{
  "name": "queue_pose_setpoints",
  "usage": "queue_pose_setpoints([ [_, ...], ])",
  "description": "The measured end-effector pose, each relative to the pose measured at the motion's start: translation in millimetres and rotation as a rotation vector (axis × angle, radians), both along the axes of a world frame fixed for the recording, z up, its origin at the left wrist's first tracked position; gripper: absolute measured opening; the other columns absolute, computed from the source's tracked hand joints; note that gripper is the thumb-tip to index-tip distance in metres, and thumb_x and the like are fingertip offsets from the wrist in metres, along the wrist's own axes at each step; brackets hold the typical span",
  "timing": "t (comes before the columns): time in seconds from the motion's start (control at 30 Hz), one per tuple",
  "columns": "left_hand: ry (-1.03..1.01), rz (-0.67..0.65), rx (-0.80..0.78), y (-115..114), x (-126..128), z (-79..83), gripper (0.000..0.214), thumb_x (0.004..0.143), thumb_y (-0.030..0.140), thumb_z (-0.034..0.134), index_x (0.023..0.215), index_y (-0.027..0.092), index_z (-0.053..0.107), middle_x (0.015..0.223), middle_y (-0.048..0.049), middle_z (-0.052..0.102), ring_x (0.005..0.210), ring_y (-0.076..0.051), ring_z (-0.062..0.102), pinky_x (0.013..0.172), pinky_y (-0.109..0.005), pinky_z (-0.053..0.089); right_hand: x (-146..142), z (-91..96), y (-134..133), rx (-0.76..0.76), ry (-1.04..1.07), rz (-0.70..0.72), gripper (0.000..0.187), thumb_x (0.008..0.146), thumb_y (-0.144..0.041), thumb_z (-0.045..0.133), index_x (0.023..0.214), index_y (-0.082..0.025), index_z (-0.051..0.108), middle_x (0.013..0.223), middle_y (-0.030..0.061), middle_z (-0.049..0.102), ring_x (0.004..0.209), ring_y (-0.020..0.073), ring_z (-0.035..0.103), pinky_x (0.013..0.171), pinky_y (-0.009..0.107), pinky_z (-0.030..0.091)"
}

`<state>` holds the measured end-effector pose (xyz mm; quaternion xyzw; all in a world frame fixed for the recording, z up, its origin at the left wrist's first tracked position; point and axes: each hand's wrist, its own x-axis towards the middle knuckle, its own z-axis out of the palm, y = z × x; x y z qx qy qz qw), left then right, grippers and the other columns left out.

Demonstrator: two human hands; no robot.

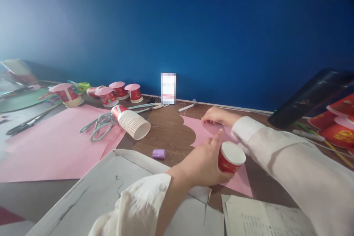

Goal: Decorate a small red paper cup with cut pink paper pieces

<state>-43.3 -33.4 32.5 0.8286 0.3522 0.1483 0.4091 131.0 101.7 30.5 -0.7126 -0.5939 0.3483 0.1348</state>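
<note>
My left hand (203, 160) is wrapped round a red paper cup (227, 164) with a pale round end facing up. The cup is over a cut piece of pink paper (197, 129) with scalloped curves along its left edge. Farther back, my right hand (218, 115) rests at the far part of that paper, fingers pinched together. What those fingers hold is too small to make out. A lilac cap (159, 153) lies left of my left hand, and a white pen (186, 107) lies beyond the paper.
Nested paper cups (131, 121) lie beside a grey cord (101, 127). Several red cups with pink tops (106, 96) stand at the back left, near pink sheets (55, 147) and scissors (23, 127). A white tray (110, 188), a booklet (260, 214) and a black cylinder (304, 97) surround my arms.
</note>
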Motion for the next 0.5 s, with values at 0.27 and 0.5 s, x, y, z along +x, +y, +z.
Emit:
queue_pose_setpoints([
  [0.27, -0.034, -0.001, -0.004, 0, 0, -1.4, 0.115, 0.071, 0.047, 0.074, 0.163, 0.022, 0.009, 0.136, -0.0204, 0.057, 0.111, -0.038, 0.064, 0.082, -0.043, 0.053, 11, 32.5, -5, 0.142, 0.258, -0.083, 0.022, 0.07, -0.025, 0.078, 0.059, -0.017, 0.061, 0.058, -0.0006, 0.055, 0.049, 0.0067, 0.041, 0.042, 0.021, 0.03],
  [0.5, -0.037, -0.016, 0.055, -3, 3, -2.1, 0.111, 0.073, 0.041, 0.073, 0.162, 0.017, 0.012, 0.135, -0.0233, 0.057, 0.114, -0.039, 0.063, 0.09, -0.047, 0.052, 22, 136.1, -65, 0.387, 0.429, 0.018, 0.022, 0.083, -0.039, 0.07, 0.08, -0.017, 0.067, 0.068, 0.0009, 0.056, 0.056, 0.0072, 0.043, 0.05, 0.022, 0.035],
])
